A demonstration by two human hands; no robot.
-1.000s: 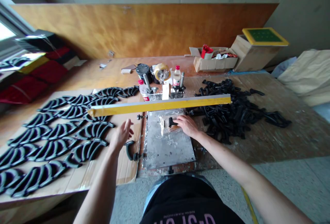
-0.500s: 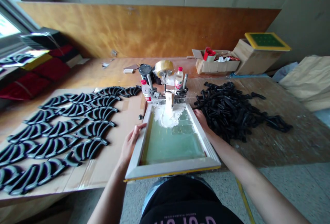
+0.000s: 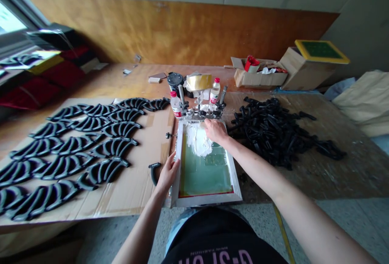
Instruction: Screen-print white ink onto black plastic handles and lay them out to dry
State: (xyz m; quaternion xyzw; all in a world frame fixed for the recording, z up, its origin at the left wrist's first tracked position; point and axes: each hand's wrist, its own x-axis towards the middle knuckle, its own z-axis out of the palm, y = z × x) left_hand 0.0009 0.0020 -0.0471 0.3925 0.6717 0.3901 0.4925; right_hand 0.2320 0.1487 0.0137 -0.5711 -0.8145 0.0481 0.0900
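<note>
A printing screen (image 3: 235,183) with a pale frame and green mesh lies flat on the workbench in front of me. A smear of white ink (image 3: 197,140) covers its far end. My left hand (image 3: 168,173) presses on the frame's left rail, fingers laid over it. My right hand (image 3: 215,130) is closed over something at the screen's far end, on the ink; what it grips is hidden under the fingers. A single black curved part (image 3: 154,172) lies just left of the frame.
Rows of black curved parts (image 3: 73,150) cover cardboard on the left. A heap of black parts (image 3: 273,130) lies right. Bottles (image 3: 176,105), a tape roll (image 3: 199,81) and a clamp sit behind the screen. Cardboard boxes (image 3: 261,77) stand far right.
The screen, raised on edge a second ago, has swung down flat. My left hand went to its left rail; my right hand left the plate below and reached onto the ink.
</note>
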